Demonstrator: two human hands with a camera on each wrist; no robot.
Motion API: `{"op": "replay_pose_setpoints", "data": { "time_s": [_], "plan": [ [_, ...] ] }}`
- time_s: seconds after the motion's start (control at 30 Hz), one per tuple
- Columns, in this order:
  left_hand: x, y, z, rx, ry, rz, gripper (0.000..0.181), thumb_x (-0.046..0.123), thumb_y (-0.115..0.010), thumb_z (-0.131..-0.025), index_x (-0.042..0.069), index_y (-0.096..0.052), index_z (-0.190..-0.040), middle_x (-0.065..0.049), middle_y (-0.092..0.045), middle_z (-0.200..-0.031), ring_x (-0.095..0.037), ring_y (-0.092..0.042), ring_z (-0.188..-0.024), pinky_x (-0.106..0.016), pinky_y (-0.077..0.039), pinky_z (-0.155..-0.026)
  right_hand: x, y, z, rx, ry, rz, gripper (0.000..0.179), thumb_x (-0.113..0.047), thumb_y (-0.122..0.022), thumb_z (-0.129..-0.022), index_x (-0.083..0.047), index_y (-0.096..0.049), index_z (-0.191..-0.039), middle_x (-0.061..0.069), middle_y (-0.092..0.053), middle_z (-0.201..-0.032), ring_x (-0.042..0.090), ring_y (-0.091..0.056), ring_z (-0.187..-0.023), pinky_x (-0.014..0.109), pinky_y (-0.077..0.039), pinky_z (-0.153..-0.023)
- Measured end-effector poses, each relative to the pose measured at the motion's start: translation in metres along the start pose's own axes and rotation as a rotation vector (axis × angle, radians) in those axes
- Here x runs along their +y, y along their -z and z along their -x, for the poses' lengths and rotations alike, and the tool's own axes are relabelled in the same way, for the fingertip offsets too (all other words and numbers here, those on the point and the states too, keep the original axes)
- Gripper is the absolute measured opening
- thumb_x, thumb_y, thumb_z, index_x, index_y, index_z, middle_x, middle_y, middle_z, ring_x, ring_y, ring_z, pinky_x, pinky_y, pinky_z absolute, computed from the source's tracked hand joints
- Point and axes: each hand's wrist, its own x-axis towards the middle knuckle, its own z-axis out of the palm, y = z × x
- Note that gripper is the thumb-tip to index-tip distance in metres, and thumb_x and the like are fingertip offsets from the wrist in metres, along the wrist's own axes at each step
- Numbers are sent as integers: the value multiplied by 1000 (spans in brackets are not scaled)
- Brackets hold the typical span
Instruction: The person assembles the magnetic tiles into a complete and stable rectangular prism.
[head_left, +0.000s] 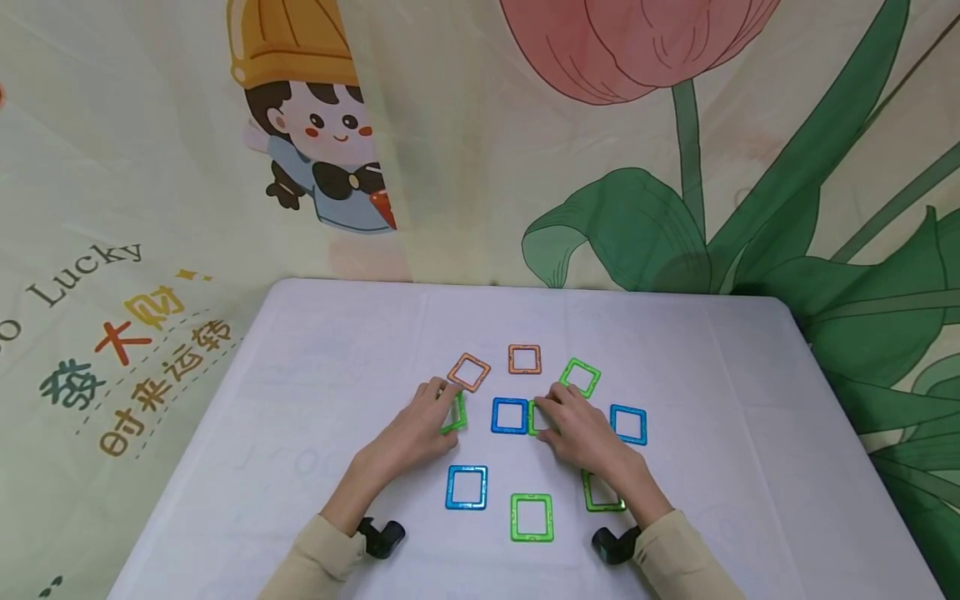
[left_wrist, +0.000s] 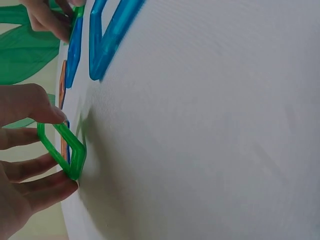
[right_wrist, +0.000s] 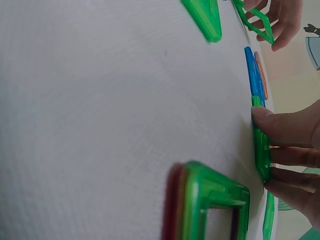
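My left hand pinches a green square magnetic tile frame between thumb and fingers. In the left wrist view that green frame is tilted and raised off the white tabletop, its shadow beneath. My right hand holds another green square frame by opposite edges, thumb on one side and fingers on the other. This one lies flat or nearly so, its side against a blue square frame. The hand covers part of it in the head view.
Around the hands lie orange frames, a green frame, blue frames and a green frame nearest the front. Under the right forearm sits a green frame with a reddish layer visible from the side. A printed cloth hangs behind the table.
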Motion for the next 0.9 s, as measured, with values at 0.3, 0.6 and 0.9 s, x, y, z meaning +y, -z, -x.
{"op": "replay_pose_setpoints", "data": {
  "time_s": [0.3, 0.6, 0.9],
  "plan": [
    [10, 1, -7, -40, 55, 79, 71, 5, -77, -86, 7, -46, -150, -16, -52, -143, -28, -52, -118, -42, -54, -101, 1, -1, -1, -1, -5, -3, 51, -21, -83, -88, -6, -68, -134, 4, -63, -116, 19, -53, -103, 35, -55, -85],
    [14, 0, -12, -44, 26, 166, 72, 2, -78, -84, 4, -44, -148, -18, -50, -145, -29, -51, -120, -44, -53, -104, 1, -1, 0, -9, -17, -19, 52, -21, -83, -88, -7, -67, -136, 4, -63, -117, 18, -52, -104, 34, -54, -86],
    [17, -3, -16, -48, -3, 274, 73, -1, -77, -85, 3, -42, -148, -16, -48, -148, -29, -53, -126, -45, -49, -110, 1, 0, 1, 2, -3, -14, 51, -21, -83, -88, -6, -67, -134, 4, -63, -117, 18, -53, -104, 33, -55, -84]
  ]
}}
